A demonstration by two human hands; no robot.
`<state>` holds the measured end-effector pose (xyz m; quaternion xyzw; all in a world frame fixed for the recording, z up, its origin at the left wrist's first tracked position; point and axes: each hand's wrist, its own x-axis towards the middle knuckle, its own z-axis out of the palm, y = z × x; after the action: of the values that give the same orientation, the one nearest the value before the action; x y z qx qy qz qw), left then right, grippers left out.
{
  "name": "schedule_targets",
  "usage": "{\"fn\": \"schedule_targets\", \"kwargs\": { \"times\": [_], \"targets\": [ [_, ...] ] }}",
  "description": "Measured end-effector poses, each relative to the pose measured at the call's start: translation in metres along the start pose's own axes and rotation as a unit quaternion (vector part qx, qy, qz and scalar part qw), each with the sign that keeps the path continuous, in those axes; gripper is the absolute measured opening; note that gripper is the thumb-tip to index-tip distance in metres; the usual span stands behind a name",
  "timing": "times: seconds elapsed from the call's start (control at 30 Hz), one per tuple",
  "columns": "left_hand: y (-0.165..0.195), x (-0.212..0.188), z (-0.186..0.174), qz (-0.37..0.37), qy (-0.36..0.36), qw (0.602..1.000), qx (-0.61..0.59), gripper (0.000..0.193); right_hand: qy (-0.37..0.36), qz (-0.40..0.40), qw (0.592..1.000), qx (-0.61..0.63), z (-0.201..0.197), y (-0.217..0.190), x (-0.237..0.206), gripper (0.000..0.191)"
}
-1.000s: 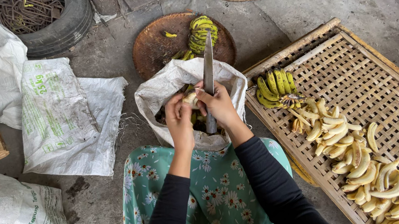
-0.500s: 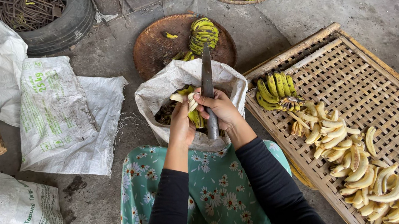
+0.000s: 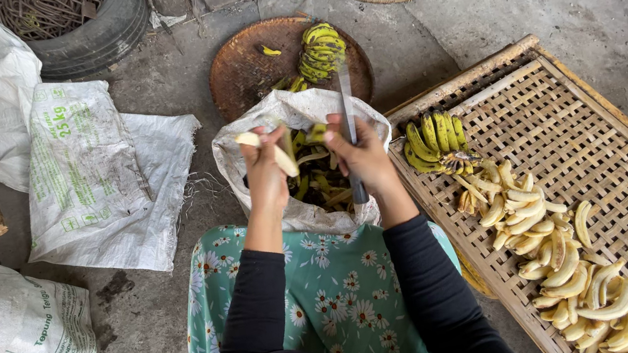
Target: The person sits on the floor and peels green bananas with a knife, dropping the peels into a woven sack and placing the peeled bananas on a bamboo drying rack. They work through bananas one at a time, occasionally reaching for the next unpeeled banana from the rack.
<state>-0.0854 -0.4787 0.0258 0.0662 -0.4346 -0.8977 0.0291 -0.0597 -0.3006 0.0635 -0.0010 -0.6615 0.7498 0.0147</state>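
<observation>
Biggest in my view is the woven rack [image 3: 612, 146] on the right, laid flat on the ground so the peeled bananas [image 3: 552, 248] can spread along its near-left edge; a green bunch [image 3: 433, 141] sits on its far corner, within reach. Empty sacks [image 3: 91, 174] lie flat on the left. Far centre, a round tray [image 3: 246, 65] holds another green bunch [image 3: 320, 48]. Just beyond my lap, a white sack [image 3: 295, 112] stands open, I judge to catch the peels [image 3: 319, 180] dropping from above. My right hand [image 3: 363, 152] is closed around a knife [image 3: 345, 96], blade pointing away from me, clear of my fingers. My left hand [image 3: 266, 167] is closed on a peeled banana [image 3: 268, 148], held over the sack's mouth, just left of the knife.
</observation>
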Motion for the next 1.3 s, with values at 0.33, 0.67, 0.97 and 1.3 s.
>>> {"fn": "schedule_targets", "kwargs": {
  "times": [0.33, 0.67, 0.97, 1.3],
  "targets": [
    [-0.021, 0.001, 0.018, 0.106, -0.036, 0.992, 0.060, 0.023, 0.081, -0.118, 0.964, -0.226, -0.003, 0.043, 0.015, 0.026],
    [-0.009, 0.002, 0.031, 0.031, -0.016, 0.998, -0.052, 0.035, 0.064, -0.082, 0.991, -0.088, -0.001, 0.049, 0.013, 0.017],
    [0.014, 0.013, 0.027, 0.182, 0.008, 0.983, -0.031, 0.039, 0.034, -0.157, 0.975, -0.155, -0.014, 0.043, 0.012, 0.044],
    [0.010, 0.024, 0.034, 0.133, 0.062, 0.967, -0.206, 0.049, -0.187, -0.093, 0.969, -0.129, 0.021, -0.034, -0.070, 0.059]
  ]
}}
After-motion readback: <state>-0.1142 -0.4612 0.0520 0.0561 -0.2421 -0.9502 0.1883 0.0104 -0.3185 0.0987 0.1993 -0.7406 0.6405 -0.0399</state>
